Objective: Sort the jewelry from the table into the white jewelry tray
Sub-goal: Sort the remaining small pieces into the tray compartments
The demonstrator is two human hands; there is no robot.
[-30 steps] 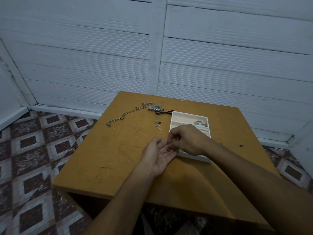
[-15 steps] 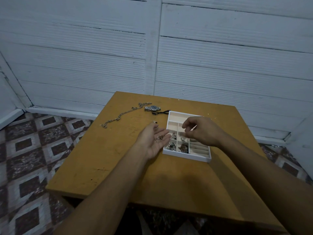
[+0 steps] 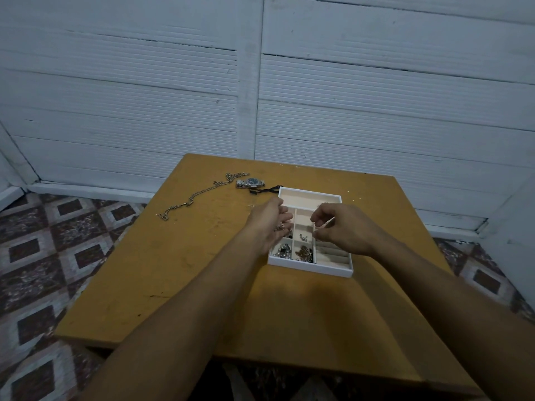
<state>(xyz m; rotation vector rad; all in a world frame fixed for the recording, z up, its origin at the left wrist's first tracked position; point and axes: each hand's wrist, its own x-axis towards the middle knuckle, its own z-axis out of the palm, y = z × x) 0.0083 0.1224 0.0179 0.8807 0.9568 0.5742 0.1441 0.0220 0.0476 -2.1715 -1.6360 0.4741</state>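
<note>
Sorting partly done, larger pieces left out.
Glinting metal bits fill the near cells of the white jewelry tray. The left hand cups small pieces on its loose palm beside the tray. The right hand curls over the cells, and I cannot tell what it holds. Beyond, a black cord, steel wristwatch and link chain lie on the scuffed table.

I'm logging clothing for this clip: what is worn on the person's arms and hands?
Nothing visible: left hand and right hand are ungloved, both forearms are bare to the frame edge, and neither wrist shows a watch or bracelet.
</note>
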